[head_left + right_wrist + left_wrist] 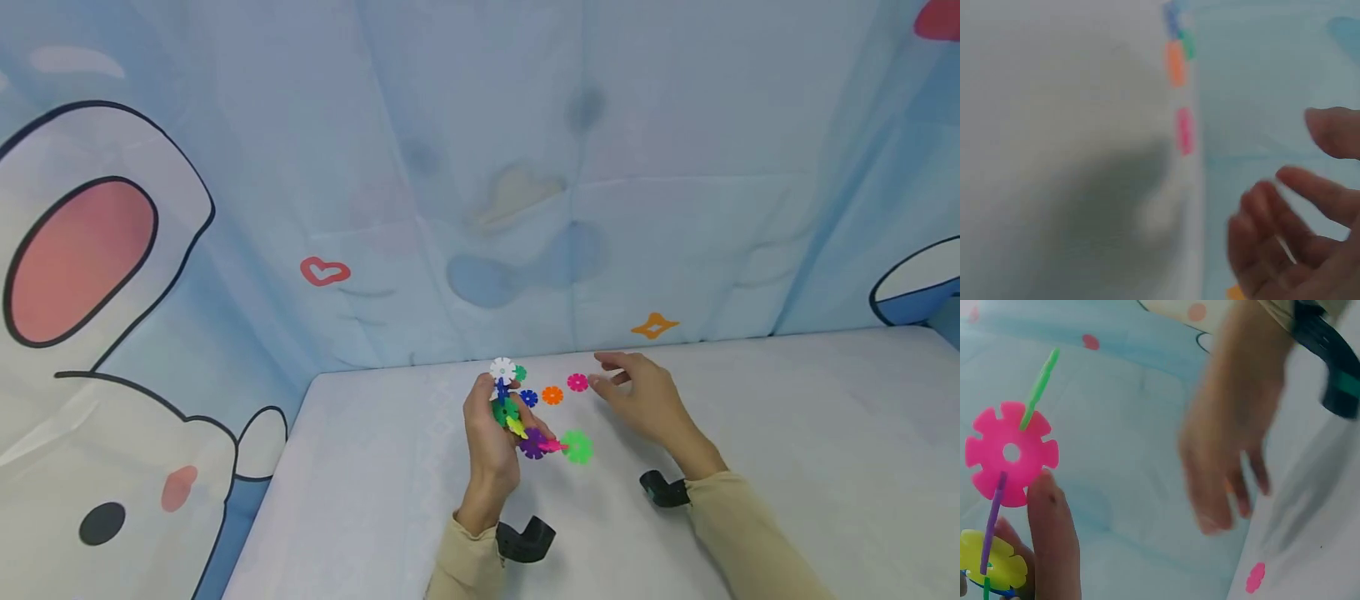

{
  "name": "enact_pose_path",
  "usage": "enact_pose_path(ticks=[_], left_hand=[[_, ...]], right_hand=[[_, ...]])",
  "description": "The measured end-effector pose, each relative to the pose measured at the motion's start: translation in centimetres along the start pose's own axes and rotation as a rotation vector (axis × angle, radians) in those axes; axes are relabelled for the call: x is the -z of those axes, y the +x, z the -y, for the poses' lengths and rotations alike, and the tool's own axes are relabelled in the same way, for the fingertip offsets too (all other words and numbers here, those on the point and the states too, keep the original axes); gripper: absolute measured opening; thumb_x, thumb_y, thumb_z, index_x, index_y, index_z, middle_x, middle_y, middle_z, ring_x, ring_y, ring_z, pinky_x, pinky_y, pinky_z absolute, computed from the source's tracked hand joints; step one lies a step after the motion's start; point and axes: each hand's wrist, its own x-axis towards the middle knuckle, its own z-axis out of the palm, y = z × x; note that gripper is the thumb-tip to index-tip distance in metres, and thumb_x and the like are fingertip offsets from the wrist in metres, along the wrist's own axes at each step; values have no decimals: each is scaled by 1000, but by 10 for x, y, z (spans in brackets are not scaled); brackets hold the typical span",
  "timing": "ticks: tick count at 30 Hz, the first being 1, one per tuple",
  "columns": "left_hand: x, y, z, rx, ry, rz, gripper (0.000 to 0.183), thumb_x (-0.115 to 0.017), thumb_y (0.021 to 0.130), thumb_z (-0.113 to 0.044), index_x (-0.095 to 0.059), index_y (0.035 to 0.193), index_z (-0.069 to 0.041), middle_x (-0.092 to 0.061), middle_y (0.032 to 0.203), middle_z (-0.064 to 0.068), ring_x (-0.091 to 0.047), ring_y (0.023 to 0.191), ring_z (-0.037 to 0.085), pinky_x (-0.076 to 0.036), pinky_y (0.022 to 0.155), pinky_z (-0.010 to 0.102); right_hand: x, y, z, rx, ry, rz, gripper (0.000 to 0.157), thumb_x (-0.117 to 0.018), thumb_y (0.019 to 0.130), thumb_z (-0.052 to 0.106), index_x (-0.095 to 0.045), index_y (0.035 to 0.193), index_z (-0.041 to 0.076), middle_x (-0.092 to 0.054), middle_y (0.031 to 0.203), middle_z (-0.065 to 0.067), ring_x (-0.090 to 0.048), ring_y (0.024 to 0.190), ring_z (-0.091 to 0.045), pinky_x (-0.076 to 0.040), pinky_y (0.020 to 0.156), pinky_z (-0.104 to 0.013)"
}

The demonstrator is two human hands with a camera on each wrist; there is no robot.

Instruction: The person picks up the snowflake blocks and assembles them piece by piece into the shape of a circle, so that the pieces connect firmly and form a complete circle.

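Observation:
My left hand [491,454] grips a chain of interlocked plastic snowflake discs. It runs from a white disc [502,368] through blue, green, yellow and purple [533,445] ones to a pink one and a light green disc [578,447] at the end. In the left wrist view, the thumb lies against the chain's pink disc [986,453], above the yellow disc [1010,570]. My right hand [651,402] hovers above the table with loosely bent fingers and holds nothing. Nearest to it lies a loose pink disc [577,382]. The right wrist view is blurred.
Beyond the left hand, a loose orange disc [552,395], a blue disc [528,398] and a green disc [521,373] lie on the white table [360,483]. A blue cartoon-printed curtain [480,125] hangs along the table's far edge.

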Motion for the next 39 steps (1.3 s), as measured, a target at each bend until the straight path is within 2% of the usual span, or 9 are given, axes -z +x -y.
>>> enact_pose_path(ticks=[3, 6, 11, 14, 17, 21, 27, 34, 39], left_hand=[[1, 1, -3, 35, 0, -2, 36, -27, 113, -33, -50, 102, -7, -54, 61, -1, -67, 49, 16, -54, 48, 24], [1, 1, -5, 55, 26, 11, 32, -32, 114, -31, -49, 103, -7, -61, 67, 2, -72, 54, 16, -59, 51, 25], [1, 0, -8, 96, 48, 50, 32, -32, 114, -32, -50, 104, -7, -68, 76, 4, -78, 63, 21, -63, 58, 29], [0, -1, -10, 120, 44, 69, 31, -33, 114, -31, -50, 106, -8, -70, 78, 5, -80, 69, 27, -64, 59, 30], [0, -2, -12, 129, 34, 83, 30, -32, 114, -30, -51, 107, -8, -72, 81, 6, -81, 72, 30, -64, 58, 30], [-1, -2, -14, 132, 27, 110, 32, -30, 115, -31, -50, 108, -7, -73, 83, 8, -81, 76, 34, -64, 58, 31], [-2, -4, -16, 131, 28, 142, 37, -30, 115, -35, -47, 107, -4, -77, 87, 12, -80, 79, 39, -61, 54, 29], [-4, -6, -15, 136, 8, 161, 35, -28, 116, -36, -41, 100, -8, -78, 84, 11, -80, 80, 41, -56, 48, 24], [-6, -6, -13, 135, -3, 185, 31, -26, 117, -35, -37, 96, -13, -75, 77, 3, -81, 70, 27, -58, 49, 24]], right_hand=[[-18, 1, -17, 19, -152, 126, 63, -72, 99, 21, -50, 155, 1, -49, 154, -32, -51, 133, -57, -45, 107, -75], [-27, -1, -20, 82, -230, 233, 68, -71, 98, 18, -44, 160, 8, -35, 167, -28, -37, 144, -62, -36, 109, -84], [-29, -2, -13, 127, -264, 342, 55, -67, 101, 18, -55, 155, 12, -41, 167, -20, -27, 152, -62, -31, 110, -87], [-27, -2, -9, 117, -257, 308, 41, -72, 99, 19, -70, 138, 9, -58, 154, -20, -39, 147, -58, -38, 111, -81], [-23, 1, -6, 100, -229, 229, 19, -81, 93, 16, -81, 111, 8, -77, 122, -15, -62, 121, -45, -55, 102, -65], [-19, 3, -6, 67, -203, 189, 7, -85, 88, 10, -80, 92, 10, -76, 88, -2, -61, 90, -25, -60, 84, -47], [-19, 3, -11, -3, -167, 272, 26, -88, 86, 10, -75, 108, 5, -66, 95, -6, -61, 89, -22, -63, 84, -44], [-16, 3, -13, -31, -159, 336, 24, -87, 85, 4, -69, 100, 6, -62, 88, -4, -57, 83, -20, -58, 77, -37], [-11, 3, -16, -52, -97, 330, 33, -91, 83, 14, -63, 97, 7, -60, 82, -2, -54, 77, -18, -52, 68, -29]])
